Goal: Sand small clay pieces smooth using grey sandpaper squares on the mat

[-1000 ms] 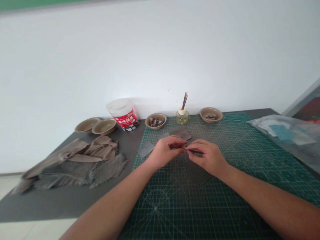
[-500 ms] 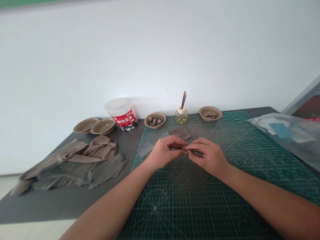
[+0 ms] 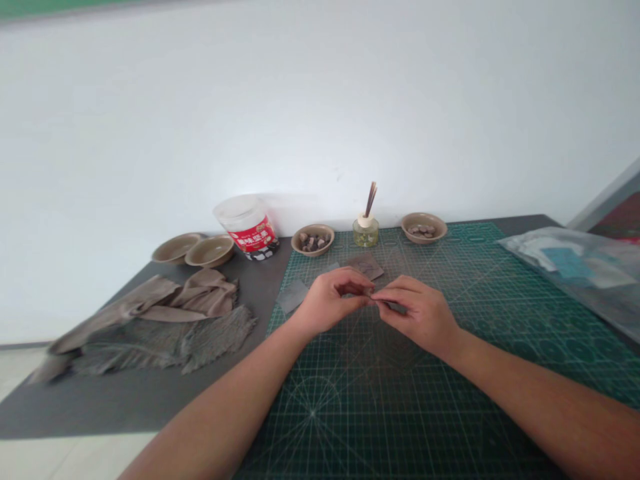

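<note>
Over the green cutting mat (image 3: pixel 350 400), my left hand (image 3: pixel 335 300) and my right hand (image 3: pixel 415 310) meet at the fingertips. Both are pinched closed on something too small and hidden to name. Just behind them a brown square piece (image 3: pixel 367 265) lies on the mat. Grey square pieces (image 3: pixel 293 296) lie beside my left hand, partly covered by it. Farther back are a bowl of dark and light stones (image 3: pixel 313 241) and a bowl of brownish pieces (image 3: pixel 423 230), with a reed diffuser (image 3: pixel 366 231) between them.
A clear tub with a red label (image 3: pixel 253 237) stands at the back left, beside two brown bowls (image 3: pixel 210 253). Crumpled brown and grey cloth (image 3: pixel 200 300) covers part of the left tabletop. At the right lies a plastic bag (image 3: pixel 575 260) with white and blue contents.
The view has shifted slightly, so the things on the table appear a little farther right. My hands stay together at the fingertips, with the fingers barely moved.
</note>
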### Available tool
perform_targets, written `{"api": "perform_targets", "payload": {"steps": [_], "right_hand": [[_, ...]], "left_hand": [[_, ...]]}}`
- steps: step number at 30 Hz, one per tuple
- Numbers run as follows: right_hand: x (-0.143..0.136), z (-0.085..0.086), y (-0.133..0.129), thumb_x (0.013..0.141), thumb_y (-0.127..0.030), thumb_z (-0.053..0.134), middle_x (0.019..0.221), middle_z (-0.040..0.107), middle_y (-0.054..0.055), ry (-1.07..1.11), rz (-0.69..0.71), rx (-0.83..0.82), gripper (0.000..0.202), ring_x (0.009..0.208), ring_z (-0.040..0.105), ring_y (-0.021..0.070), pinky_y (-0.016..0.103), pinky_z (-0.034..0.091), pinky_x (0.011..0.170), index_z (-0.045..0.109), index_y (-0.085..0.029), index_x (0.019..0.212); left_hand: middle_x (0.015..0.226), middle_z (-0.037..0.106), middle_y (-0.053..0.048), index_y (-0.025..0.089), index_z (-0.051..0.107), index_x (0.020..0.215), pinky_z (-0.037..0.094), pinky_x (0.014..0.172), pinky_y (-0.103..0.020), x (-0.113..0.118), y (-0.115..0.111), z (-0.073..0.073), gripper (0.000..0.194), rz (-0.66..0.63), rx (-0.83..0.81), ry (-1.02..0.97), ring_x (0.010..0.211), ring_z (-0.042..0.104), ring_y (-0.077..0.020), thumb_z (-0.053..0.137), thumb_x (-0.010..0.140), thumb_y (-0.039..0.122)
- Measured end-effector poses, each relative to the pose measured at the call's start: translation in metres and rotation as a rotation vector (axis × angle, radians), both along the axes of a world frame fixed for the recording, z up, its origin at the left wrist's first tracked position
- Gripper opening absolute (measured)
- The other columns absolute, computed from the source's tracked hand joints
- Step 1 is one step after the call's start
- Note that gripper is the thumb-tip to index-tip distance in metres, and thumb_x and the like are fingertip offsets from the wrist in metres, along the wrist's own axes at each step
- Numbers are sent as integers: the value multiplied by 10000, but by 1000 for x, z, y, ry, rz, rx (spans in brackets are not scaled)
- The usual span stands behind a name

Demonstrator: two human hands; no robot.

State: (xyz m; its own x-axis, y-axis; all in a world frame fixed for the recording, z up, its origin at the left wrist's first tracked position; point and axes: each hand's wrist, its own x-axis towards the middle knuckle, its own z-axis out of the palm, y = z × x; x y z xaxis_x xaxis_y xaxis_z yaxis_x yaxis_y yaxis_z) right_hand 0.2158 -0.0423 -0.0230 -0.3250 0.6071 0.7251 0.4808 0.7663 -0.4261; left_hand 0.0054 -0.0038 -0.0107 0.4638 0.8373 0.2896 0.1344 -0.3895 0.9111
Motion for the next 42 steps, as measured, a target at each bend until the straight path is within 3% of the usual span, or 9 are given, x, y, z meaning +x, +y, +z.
{"api": "perform_targets", "payload": {"steps": [6, 13, 42], "right_hand": [[1, 3, -1, 891, -146, 676, 917, 747, 42, 6, -62, 46, 190, 822, 668, 192, 345, 560, 758, 733, -249, 1040], [1, 1, 1, 889, -138, 673, 915, 746, 40, -32, 9, 29, 174, 821, 661, 186, 340, 559, 755, 725, -236, 1023], [2, 1, 3, 883, -113, 682, 905, 745, 52, -74, 64, 62, 149, 818, 651, 194, 350, 536, 774, 726, -191, 1002]], "left_hand": [[946, 732, -72, 156, 749, 946, 595, 787, -300, 0, -3, 0, 224, -5, -12, 16, 829, 706, -166, 820, 768, 273], [965, 718, -75, 156, 753, 933, 594, 806, -305, 1, -3, 0, 193, -12, 6, -2, 861, 706, -174, 817, 767, 229], [955, 721, -67, 168, 767, 930, 591, 790, -291, 0, -2, 0, 177, -24, 11, 51, 841, 706, -167, 804, 757, 180]]}}
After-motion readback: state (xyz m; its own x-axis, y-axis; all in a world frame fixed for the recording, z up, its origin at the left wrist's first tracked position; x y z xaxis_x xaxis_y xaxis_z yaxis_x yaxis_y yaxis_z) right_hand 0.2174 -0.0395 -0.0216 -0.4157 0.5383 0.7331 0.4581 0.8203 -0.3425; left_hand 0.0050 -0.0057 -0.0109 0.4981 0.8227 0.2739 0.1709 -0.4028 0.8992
